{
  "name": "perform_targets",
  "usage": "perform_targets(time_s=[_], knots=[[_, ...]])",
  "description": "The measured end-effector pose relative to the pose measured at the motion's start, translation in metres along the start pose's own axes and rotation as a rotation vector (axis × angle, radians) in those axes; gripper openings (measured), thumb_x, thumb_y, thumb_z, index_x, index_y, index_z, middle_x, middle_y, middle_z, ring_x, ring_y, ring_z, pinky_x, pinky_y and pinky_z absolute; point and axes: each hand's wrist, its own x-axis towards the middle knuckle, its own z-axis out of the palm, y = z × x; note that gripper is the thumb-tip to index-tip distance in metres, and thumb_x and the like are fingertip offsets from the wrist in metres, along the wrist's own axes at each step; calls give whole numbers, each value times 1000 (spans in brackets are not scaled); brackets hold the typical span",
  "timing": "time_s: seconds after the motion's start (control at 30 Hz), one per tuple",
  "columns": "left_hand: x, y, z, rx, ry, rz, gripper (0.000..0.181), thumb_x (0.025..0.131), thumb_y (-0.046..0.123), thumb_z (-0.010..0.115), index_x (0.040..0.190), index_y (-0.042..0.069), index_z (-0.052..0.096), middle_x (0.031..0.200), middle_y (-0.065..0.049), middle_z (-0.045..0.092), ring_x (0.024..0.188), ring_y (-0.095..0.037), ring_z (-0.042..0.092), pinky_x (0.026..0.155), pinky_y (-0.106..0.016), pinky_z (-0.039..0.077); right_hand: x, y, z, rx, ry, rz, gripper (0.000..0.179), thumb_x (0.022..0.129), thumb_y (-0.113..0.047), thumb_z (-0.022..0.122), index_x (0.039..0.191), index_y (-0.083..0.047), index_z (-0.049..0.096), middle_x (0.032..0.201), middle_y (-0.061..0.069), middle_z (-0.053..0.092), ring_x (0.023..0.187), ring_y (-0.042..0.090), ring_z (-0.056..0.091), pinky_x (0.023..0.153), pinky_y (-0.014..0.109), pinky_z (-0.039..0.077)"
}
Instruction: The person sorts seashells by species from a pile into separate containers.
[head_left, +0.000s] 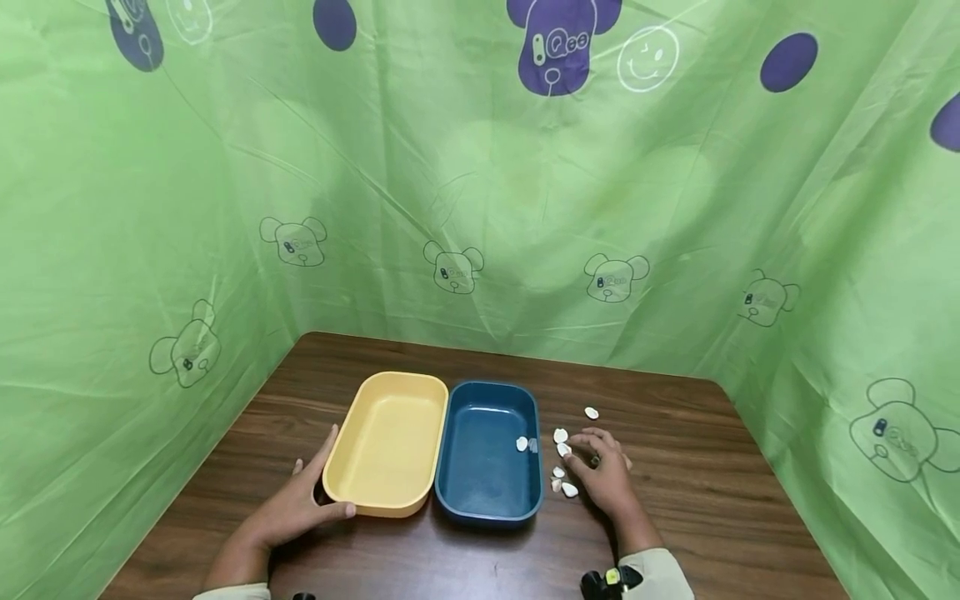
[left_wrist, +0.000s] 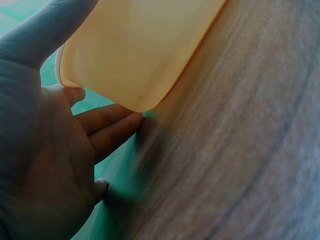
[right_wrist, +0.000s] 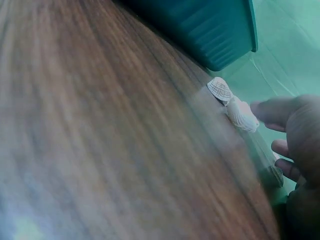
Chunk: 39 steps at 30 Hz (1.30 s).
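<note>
A yellow tray [head_left: 386, 506] stands on the table. My left hand [head_left: 296, 504] spreads round its near-left corner, thumb at the near side and fingers along the left side. In the left wrist view, fingertips [left_wrist: 131, 120] meet the tray's outer wall. My right hand [head_left: 606, 475] is low over the table, thumb and index fingertips at either side of a white seashell [head_left: 564, 450]. That ridged seashell [right_wrist: 242, 114] appears right at a fingertip in the right wrist view, another seashell [right_wrist: 220, 89] against it. Several more seashells [head_left: 570, 490] lie nearby.
A blue tray [head_left: 489, 518] stands right beside the yellow one, with one white seashell [head_left: 522, 444] near its right wall. Another seashell [head_left: 592, 412] lies beyond my right hand. Green printed curtain [head_left: 480, 192] surrounds the wooden table [head_left: 720, 500].
</note>
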Motion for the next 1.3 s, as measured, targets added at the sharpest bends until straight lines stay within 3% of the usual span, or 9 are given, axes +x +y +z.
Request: perform_targets(time_s=[0.67,1.07,1.3], knots=[[-2,-2,2,4,6,-10,129,83,27,91,178,22,4,178,-31,20,154,-65,20,122,-90,-8,2,3,2,-64,-49,21,27,91,-15,88,117,-12,81,145,16,64,142,40,49,110,61,23],[-1,0,1,5,4,1,129,83,26,91,178,19,4,177,-32,21,155,-64,22,121,-91,-7,0,0,4,-91,10,-23,21,90,-12,88,110,-10,82,140,20,67,137,44,52,106,65,25],[-1,-2,3,16,6,-10,129,84,28,91,178,19,4,177,-33,21,154,-62,23,121,-91,-7,2,1,3,-98,-42,38,21,93,-16,87,112,-11,81,145,17,64,143,41,49,113,65,23]])
